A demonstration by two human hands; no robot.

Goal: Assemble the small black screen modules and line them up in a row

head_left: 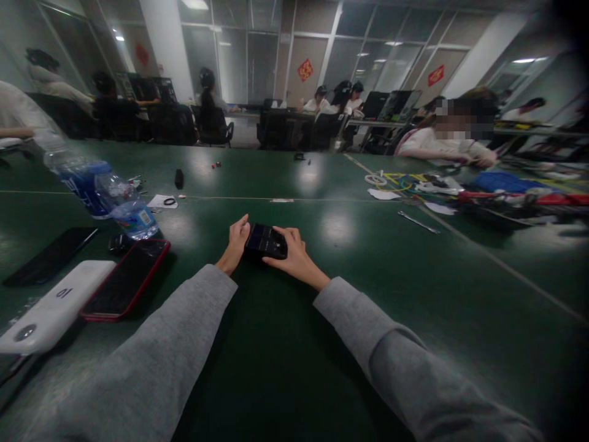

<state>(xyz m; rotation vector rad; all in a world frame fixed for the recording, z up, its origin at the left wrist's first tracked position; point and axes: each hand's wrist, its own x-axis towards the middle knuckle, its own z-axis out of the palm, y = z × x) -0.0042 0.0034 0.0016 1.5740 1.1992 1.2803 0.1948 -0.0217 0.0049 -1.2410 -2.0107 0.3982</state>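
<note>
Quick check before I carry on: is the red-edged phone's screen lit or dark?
Dark. The red-edged phone lies face up, and its screen looks black, with no lit icons or text showing.

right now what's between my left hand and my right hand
In the head view, a black device lies between your left hand and your right hand, which grips its right side.

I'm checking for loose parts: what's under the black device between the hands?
Green tabletop shows around the black device, with the left hand and right hand at its sides. Whatever lies directly beneath is covered, so I can't tell.
</note>
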